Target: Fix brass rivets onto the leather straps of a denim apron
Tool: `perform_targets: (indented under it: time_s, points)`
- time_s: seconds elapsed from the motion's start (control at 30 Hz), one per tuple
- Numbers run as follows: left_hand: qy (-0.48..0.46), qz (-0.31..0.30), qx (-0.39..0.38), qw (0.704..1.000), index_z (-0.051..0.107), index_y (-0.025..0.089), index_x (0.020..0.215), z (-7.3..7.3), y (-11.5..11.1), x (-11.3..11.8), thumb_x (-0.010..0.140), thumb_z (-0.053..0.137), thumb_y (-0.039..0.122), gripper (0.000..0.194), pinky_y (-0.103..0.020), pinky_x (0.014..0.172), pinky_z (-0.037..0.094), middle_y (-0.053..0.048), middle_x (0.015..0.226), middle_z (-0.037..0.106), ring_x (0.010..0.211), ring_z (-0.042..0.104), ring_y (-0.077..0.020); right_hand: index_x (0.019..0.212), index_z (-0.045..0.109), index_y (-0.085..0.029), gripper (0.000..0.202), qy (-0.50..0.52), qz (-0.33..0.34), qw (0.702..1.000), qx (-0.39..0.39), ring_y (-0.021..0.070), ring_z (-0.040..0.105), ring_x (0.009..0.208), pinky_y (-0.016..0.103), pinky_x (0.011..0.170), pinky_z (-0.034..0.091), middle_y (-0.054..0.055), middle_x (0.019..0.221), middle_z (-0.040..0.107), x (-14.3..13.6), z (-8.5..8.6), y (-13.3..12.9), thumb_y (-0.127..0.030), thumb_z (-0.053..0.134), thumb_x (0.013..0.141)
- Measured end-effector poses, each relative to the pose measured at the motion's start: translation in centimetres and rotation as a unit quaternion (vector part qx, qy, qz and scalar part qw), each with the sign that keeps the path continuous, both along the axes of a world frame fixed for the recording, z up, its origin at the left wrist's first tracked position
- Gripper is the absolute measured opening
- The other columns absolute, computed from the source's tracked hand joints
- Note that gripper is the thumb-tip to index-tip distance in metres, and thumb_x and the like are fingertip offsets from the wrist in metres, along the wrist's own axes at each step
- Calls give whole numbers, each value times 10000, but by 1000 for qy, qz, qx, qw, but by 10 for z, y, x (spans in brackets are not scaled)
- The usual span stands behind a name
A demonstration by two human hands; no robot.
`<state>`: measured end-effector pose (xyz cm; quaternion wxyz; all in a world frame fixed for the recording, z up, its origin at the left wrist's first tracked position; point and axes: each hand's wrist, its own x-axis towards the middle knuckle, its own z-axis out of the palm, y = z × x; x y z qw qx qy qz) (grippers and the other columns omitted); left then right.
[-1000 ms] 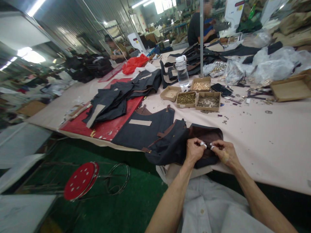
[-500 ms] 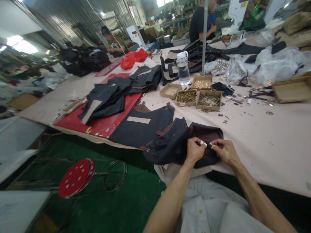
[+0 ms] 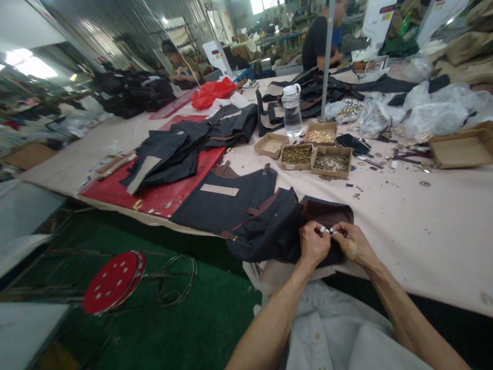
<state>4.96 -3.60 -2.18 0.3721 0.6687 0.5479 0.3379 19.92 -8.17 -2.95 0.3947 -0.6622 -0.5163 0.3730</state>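
The dark garment point(image 3: 269, 226) is lying along the near edge of the surface point(image 3: 408, 231), partly overhanging. There the left hand point(image 3: 314, 245) and right hand point(image 3: 355, 243) are pinching its brown-lined end, fingertips nearly meeting, hiding any fitting between. Were either pinch loosening, overhanging weight could be dragging cloth off the surface.

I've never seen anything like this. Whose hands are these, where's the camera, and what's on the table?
No machine here: the left hand and right hand belong to a person wearing the camera on their head, so the pictures look forward and down. The fingers, some wrapped in white, pinch close together over a dark garment; anything between them is too small to tell. On the pale table also stand a clear bottle and open boxes of small bits.
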Motion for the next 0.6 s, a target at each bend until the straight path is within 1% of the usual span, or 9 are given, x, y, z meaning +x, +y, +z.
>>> perform_targets:
  time_s: [0.1, 0.17, 0.3, 0.4, 0.5, 0.6]
  points:
    - [-9, -7, -18, 1000, 698, 158, 760, -1, 0, -1, 740, 664, 206, 62, -241, 596, 443, -22, 651, 676, 575, 594, -134, 857, 692, -160, 274, -7, -7, 1000, -15, 150, 518, 540, 249, 513, 361, 22, 634, 629, -1, 1, 0, -399, 564, 826]
    - [-12, -3, -27, 1000, 706, 152, 765, -2, 1, -3, 734, 672, 206, 71, -237, 589, 445, -21, 645, 675, 573, 594, -132, 836, 704, -155, 279, -29, -7, 999, -21, 161, 535, 548, 258, 521, 359, 37, 643, 648, -1, 2, 0, -406, 583, 818]
    - [-33, -3, -35, 999, 716, 147, 783, -2, 2, -7, 738, 679, 204, 81, -238, 609, 479, -33, 684, 698, 611, 627, -141, 813, 728, -166, 279, -77, -4, 997, -10, 164, 516, 528, 273, 512, 317, 35, 619, 641, -4, 9, -1, -403, 581, 822]
    - [-66, -27, -45, 996, 724, 143, 835, 4, -1, -10, 755, 668, 186, 107, -234, 628, 512, -51, 782, 729, 667, 667, -149, 807, 730, -173, 279, -94, -32, 995, -9, 159, 479, 486, 281, 498, 293, 23, 564, 607, -9, 12, -2, -397, 565, 827]
    - [-82, -47, -34, 995, 733, 147, 869, 9, -6, -12, 769, 640, 152, 137, -222, 637, 528, -73, 917, 740, 774, 691, -160, 798, 727, -175, 263, -109, -64, 992, 4, 159, 479, 477, 286, 501, 308, 23, 560, 606, -17, 9, -3, -379, 563, 824]
    - [-72, -43, -8, 996, 747, 155, 849, 10, -8, -14, 764, 638, 123, 142, -235, 688, 533, -76, 930, 745, 847, 689, -173, 812, 736, -168, 265, -118, -91, 989, 21, 158, 476, 467, 286, 492, 327, 24, 546, 598, -24, 4, -4, -369, 564, 824]
